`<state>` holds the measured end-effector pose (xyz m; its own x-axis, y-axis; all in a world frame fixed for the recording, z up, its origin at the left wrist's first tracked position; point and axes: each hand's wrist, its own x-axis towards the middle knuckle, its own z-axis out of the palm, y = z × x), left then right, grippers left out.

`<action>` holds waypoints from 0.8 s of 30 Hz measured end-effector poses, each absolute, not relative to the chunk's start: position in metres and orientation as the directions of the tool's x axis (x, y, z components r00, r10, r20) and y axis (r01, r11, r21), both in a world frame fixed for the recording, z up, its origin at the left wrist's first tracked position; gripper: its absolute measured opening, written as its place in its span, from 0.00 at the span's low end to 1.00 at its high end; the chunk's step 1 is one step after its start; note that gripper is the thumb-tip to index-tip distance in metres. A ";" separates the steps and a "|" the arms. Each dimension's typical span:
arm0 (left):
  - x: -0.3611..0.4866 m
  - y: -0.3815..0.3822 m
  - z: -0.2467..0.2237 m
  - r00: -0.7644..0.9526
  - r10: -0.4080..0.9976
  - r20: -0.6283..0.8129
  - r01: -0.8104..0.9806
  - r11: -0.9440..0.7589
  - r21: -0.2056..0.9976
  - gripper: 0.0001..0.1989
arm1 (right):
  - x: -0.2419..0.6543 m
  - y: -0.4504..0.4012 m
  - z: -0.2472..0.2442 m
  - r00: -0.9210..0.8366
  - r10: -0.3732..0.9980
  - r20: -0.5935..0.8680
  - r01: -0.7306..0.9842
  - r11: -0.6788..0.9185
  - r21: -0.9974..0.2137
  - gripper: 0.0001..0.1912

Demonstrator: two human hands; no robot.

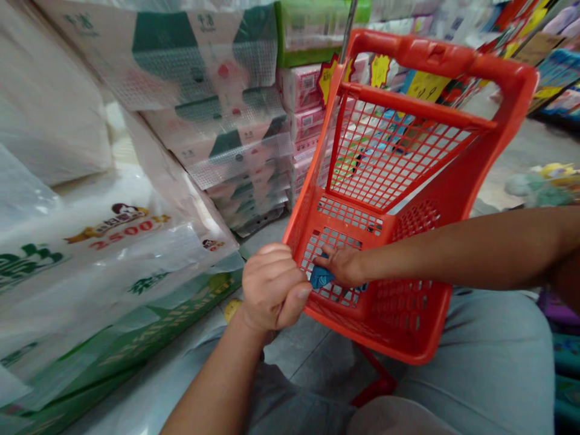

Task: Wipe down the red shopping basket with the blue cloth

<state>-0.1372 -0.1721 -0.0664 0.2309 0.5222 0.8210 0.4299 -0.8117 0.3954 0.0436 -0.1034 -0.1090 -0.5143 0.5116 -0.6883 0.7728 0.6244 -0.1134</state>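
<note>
A red plastic shopping cart basket (408,344) with lattice walls stands tilted in front of my knees. My left hand (275,289) is closed at its near left rim, fingers curled over the edge. Down inside the basket, my right hand (347,266) presses a crumpled blue cloth (321,277) against the slotted floor. The cloth shows beside the fingers and a little below the palm; the palm hides the rest.
Plastic-wrapped tissue packs (212,54) are stacked behind and to the left. Large white bags (149,241) lie close on my left. Yellow price signs (379,69) hang beyond the basket. The basket's raised handle (435,54) leans toward the shelves. Tiled floor (312,344) shows below.
</note>
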 end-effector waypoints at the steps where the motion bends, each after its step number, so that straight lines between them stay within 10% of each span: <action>1: -0.137 -0.172 -0.067 0.228 0.517 0.825 0.413 -0.819 0.399 0.19 | 0.043 -0.101 -0.109 -0.521 0.504 -0.689 0.773 0.621 -0.130 0.33; 10: -0.139 -0.176 -0.066 0.234 0.541 0.808 0.363 -0.819 0.444 0.21 | 0.029 -0.081 -0.111 -0.576 0.593 -0.563 0.776 0.613 -0.148 0.25; 17: -0.144 -0.184 -0.063 0.246 0.569 0.785 0.362 -0.805 0.470 0.22 | 0.013 -0.106 -0.110 -0.734 0.372 -0.568 0.604 0.741 -0.293 0.17; 24: -0.150 -0.193 -0.060 0.251 0.580 0.775 0.353 -0.801 0.484 0.22 | 0.011 -0.075 -0.122 -0.620 0.595 -0.512 0.738 0.664 -0.121 0.19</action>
